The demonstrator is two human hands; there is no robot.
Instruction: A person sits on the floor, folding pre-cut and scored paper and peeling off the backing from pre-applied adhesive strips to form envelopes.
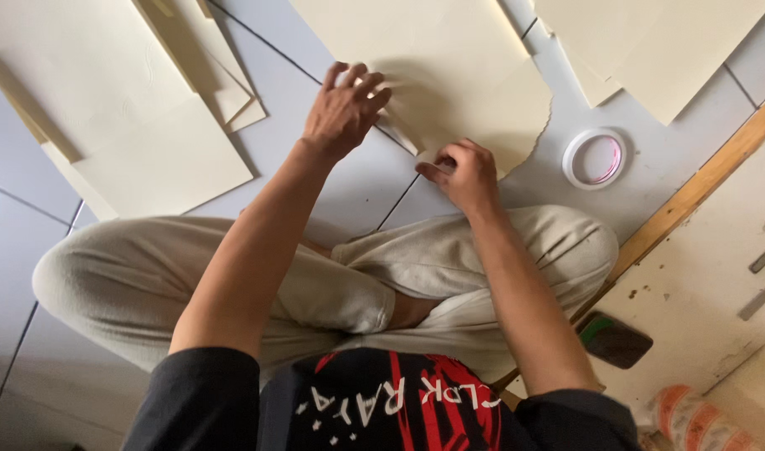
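Fingers, left hand [342,108]: spread and pressed flat on the cream paper sheet [466,75].
Fingers, right hand [464,174]: curled, pinching the sheet's near edge.
Sheet: on the tiled floor [349,184], before crossed legs.
Tape roll [595,158]: just right of the sheet.

Both arms reach forward — left hand [342,108] flat, right hand [464,174] pinching.

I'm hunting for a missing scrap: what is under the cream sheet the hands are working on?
Grey floor tiles show around the cream sheet. The left hand presses on it; the right hand pinches its folded edge. Anything beneath the sheet is hidden.
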